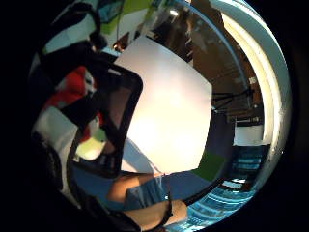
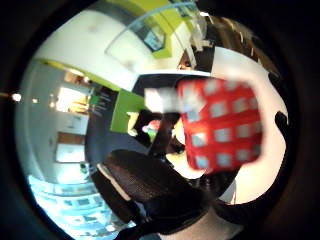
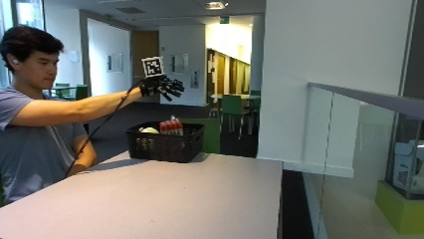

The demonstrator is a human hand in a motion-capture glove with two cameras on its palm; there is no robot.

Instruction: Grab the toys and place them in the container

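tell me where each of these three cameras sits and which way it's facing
Outside view: beside the table, looking along it at the black basket and the person, gloved right hand raised above it, fingers spread.
Little-finger palm view: on that palm, looking down at the basket, white tabletop and the person's bare arm.
Thumb palm view: same palm, facing the room; black gloved fingers show.
Both the outside and little-finger views show the basket with toys inside.
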